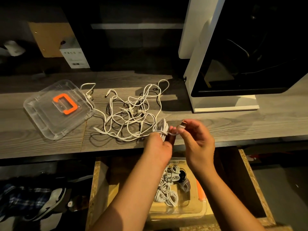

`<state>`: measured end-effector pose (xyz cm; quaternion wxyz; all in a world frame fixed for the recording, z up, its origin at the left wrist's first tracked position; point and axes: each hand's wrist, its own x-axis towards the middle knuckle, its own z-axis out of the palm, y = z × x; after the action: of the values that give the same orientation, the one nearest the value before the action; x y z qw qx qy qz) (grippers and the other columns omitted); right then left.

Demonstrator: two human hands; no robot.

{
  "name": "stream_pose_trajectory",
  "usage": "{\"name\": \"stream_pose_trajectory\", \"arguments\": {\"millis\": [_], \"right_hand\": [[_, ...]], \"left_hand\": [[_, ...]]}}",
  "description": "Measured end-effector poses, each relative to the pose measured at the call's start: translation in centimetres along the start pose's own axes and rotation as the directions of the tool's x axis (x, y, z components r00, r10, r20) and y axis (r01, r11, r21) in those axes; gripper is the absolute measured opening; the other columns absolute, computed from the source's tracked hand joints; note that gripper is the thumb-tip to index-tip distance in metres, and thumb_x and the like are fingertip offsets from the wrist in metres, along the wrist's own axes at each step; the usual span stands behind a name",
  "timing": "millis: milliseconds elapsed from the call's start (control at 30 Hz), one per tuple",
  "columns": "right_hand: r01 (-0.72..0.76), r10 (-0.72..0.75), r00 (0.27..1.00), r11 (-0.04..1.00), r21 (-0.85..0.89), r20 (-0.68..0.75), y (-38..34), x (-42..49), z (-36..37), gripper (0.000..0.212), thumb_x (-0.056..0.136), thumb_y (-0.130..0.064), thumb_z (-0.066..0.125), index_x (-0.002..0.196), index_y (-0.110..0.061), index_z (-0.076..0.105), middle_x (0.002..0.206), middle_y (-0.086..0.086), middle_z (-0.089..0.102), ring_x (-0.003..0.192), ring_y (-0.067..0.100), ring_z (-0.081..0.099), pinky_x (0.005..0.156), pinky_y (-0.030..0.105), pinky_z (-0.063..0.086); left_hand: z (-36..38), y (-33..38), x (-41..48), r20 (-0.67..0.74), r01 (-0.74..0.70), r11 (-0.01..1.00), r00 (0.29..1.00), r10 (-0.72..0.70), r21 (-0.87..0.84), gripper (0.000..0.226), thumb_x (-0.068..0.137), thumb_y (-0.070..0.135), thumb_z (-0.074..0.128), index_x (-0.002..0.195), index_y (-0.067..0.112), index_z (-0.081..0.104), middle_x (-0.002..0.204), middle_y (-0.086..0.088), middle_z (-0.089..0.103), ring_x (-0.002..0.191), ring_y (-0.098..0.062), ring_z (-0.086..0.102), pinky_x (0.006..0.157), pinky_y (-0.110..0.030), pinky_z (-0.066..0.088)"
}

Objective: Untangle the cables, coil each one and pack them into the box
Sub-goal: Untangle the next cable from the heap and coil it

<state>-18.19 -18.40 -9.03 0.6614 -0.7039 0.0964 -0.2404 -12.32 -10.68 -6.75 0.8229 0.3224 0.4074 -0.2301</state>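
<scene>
A tangle of white cables (133,112) lies on the grey wooden desk (233,124). At the tangle's right end my left hand (158,147) grips a small white coil (161,129) by its lower side. My right hand (195,139) pinches the coil's free end and its plug (183,125), held just right of the coil. Below the desk edge a clear plastic box (191,212) sits in an open drawer and holds several coiled white cables (168,189) and a dark one (184,182). The box's clear lid (56,109) with an orange handle lies on the desk at the left.
A white-framed machine with a dark window (241,64) stands at the back right of the desk. A cardboard piece (50,39) and a white carton (73,54) lean at the back left. The drawer's chipboard walls (95,189) flank the box. A shoe (53,202) shows at lower left.
</scene>
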Motion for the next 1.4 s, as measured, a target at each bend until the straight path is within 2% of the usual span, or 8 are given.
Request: {"name": "stream_pose_trajectory", "arguments": {"millis": [67, 167, 300, 600, 833, 1167, 1300, 1400], "right_hand": [[0.164, -0.135, 0.98, 0.963, -0.214, 0.147, 0.5, 0.2, -0.5, 0.034, 0.084, 0.001, 0.064, 0.113, -0.018, 0.064, 0.093, -0.008, 0.066, 0.089, 0.005, 0.062, 0.08, 0.019, 0.051], [0.366, -0.246, 0.916, 0.833, -0.415, 0.316, 0.8, 0.5, -1.2, 0.038, 0.089, -0.018, 0.052, 0.127, -0.016, 0.056, 0.088, 0.0, 0.058, 0.078, 0.009, 0.056, 0.065, 0.021, 0.047], [0.475, -0.277, 0.876, 0.645, -0.599, 0.395, -0.2, 0.7, -1.0, 0.041, 0.091, -0.027, 0.041, 0.121, -0.011, 0.063, 0.08, 0.003, 0.048, 0.066, 0.016, 0.05, 0.049, 0.029, 0.042], [0.394, -0.121, 0.876, 0.738, -0.548, 0.466, -1.0, 1.5, -1.7, 0.039, 0.092, -0.028, 0.044, 0.121, -0.009, 0.062, 0.092, 0.002, 0.062, 0.083, 0.019, 0.059, 0.068, 0.028, 0.048], [0.384, -0.141, 0.896, 0.725, -0.572, 0.422, -1.6, 1.7, -1.9, 0.016, 0.082, -0.015, 0.06, 0.088, -0.01, 0.073, 0.079, 0.0, 0.068, 0.071, 0.013, 0.062, 0.063, 0.028, 0.052], [0.384, 0.102, 0.801, 0.668, -0.637, 0.59, -1.9, 2.6, -2.4, 0.016, 0.085, -0.004, 0.059, 0.085, -0.011, 0.073, 0.078, 0.002, 0.066, 0.07, 0.017, 0.06, 0.063, 0.038, 0.049], [0.229, 0.238, 0.825, 0.689, -0.688, 0.513, -1.1, 2.1, -1.5, 0.022, 0.083, -0.004, 0.055, 0.08, -0.014, 0.075, 0.076, 0.001, 0.071, 0.072, 0.017, 0.065, 0.067, 0.039, 0.052], [0.081, 0.387, 0.796, 0.693, -0.716, 0.466, -0.7, 2.0, -1.6, 0.02, 0.085, -0.007, 0.061, 0.089, -0.019, 0.077, 0.084, 0.0, 0.074, 0.076, 0.011, 0.066, 0.074, 0.031, 0.053]], "left_hand": [[-0.6, -1.3, 0.3, -0.034, -0.217, 0.953, 0.973, 0.229, 0.209, 0.02, 0.093, -0.003, 0.04, 0.087, 0.01, 0.053, 0.086, -0.013, 0.06, 0.065, -0.017, 0.059, 0.048, -0.022, 0.049], [-2.2, -2.7, -0.4, 0.156, -0.543, 0.562, 0.791, 0.591, 0.623, 0.018, 0.094, -0.001, 0.035, 0.1, 0.014, 0.04, 0.105, -0.008, 0.052, 0.085, -0.016, 0.051, 0.068, -0.02, 0.038], [-2.6, -2.8, -1.9, 0.373, -0.655, 0.298, 0.682, 0.629, 0.694, 0.015, 0.095, -0.002, 0.032, 0.101, 0.012, 0.03, 0.097, 0.001, 0.039, 0.074, 0.004, 0.04, 0.055, 0.0, 0.033], [-2.8, -2.0, -1.2, 0.469, -0.636, 0.354, 0.758, 0.453, 0.686, 0.012, 0.093, 0.0, 0.036, 0.098, 0.009, 0.029, 0.102, -0.005, 0.045, 0.08, -0.006, 0.043, 0.063, -0.01, 0.035], [-3.4, -2.5, -0.2, 0.456, -0.646, 0.494, 0.762, 0.459, 0.582, 0.019, 0.09, -0.005, 0.038, 0.09, 0.014, 0.035, 0.09, -0.004, 0.046, 0.077, -0.008, 0.042, 0.065, -0.019, 0.039], [-4.4, -2.4, 1.3, 0.6, -0.672, 0.364, 0.74, 0.304, 0.644, 0.017, 0.069, 0.019, 0.033, 0.086, 0.017, 0.033, 0.09, -0.003, 0.044, 0.08, -0.008, 0.04, 0.066, -0.017, 0.037], [-5.6, -3.0, 1.5, 0.583, -0.67, 0.276, 0.739, 0.337, 0.689, 0.008, 0.086, 0.007, 0.035, 0.094, 0.004, 0.033, 0.084, -0.005, 0.039, 0.072, -0.008, 0.033, 0.056, -0.016, 0.03], [-6.7, -3.1, 2.5, 0.584, -0.644, 0.282, 0.765, 0.272, 0.711, 0.011, 0.091, 0.004, 0.037, 0.089, 0.016, 0.037, 0.086, -0.001, 0.044, 0.078, -0.01, 0.038, 0.066, -0.02, 0.035]]}}
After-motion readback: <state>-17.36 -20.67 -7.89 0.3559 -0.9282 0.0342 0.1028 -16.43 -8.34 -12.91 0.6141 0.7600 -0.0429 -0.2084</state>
